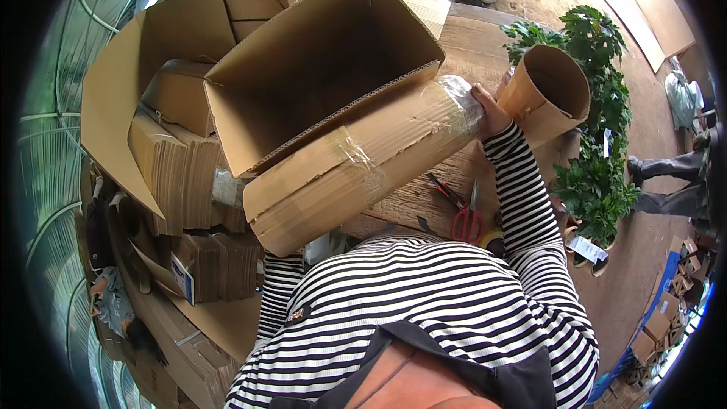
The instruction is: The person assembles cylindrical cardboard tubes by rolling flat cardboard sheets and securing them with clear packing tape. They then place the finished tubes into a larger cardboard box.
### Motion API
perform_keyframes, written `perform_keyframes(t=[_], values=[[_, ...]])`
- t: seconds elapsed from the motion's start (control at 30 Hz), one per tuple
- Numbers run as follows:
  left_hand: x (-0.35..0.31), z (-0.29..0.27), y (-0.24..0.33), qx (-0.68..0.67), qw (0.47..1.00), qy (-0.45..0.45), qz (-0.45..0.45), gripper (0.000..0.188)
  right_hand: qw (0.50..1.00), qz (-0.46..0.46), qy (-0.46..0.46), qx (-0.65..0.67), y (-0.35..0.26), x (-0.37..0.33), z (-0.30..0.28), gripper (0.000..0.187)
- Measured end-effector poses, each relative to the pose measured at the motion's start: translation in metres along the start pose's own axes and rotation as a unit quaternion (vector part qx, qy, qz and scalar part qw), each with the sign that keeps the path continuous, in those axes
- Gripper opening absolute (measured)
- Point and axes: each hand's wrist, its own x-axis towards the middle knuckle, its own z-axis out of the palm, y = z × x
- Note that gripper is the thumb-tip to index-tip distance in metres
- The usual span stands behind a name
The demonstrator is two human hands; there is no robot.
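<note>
A long rounded cardboard tube (356, 163), closed with clear tape, lies slantwise before my chest. My right hand (492, 112) grips its far right end, where clear plastic (460, 98) covers it. My left sleeve (279, 288) reaches up to the tube's near left end; that hand is hidden behind it, so its fingers do not show. Directly behind the tube, a large open cardboard box (326, 68) shows a dark inside. Beyond my right hand, a second tube (551, 95) has its open end toward me.
Red-handled scissors (466, 223), a slim red-and-black tool (447, 189) and a yellow tape roll (494, 244) lie on the wooden table (413, 201). Leafy green plants (598, 129) stand at right. Stacked flat cartons (178, 174) fill the left side. Another person's legs (670, 182) show far right.
</note>
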Motion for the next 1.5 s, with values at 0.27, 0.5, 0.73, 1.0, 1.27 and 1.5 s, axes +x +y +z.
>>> perform_keyframes(t=[0.27, 0.5, 0.73, 1.0, 1.27, 1.5], values=[[0.0, 0.021, -0.016, -0.029, 0.999, 0.002, 0.028, 0.062, 0.992, -0.03, 0.018, -0.121, -0.02, -0.017, -0.102, 0.046], [0.002, 0.024, -0.027, -0.044, 0.997, 0.03, 0.051, 0.059, 0.963, 0.043, 0.186, -0.188, -0.034, -0.021, -0.027, 0.055], [0.019, 0.015, -0.028, -0.042, 0.999, 0.017, 0.027, 0.057, 0.981, 0.081, 0.051, -0.17, -0.045, -0.017, -0.045, 0.056], [0.04, 0.009, -0.003, -0.011, 1.0, 0.005, -0.016, 0.054, 0.989, 0.065, 0.051, -0.125, -0.015, 0.0, 0.031, 0.052], [0.038, 0.013, 0.01, 0.028, 0.999, -0.006, -0.032, 0.051, 0.959, 0.009, -0.081, -0.27, -0.017, 0.021, 0.041, 0.06], [0.033, 0.014, 0.015, 0.042, 0.998, 0.009, -0.035, 0.049, 0.971, 0.077, -0.056, -0.22, -0.023, 0.026, 0.042, 0.075]])
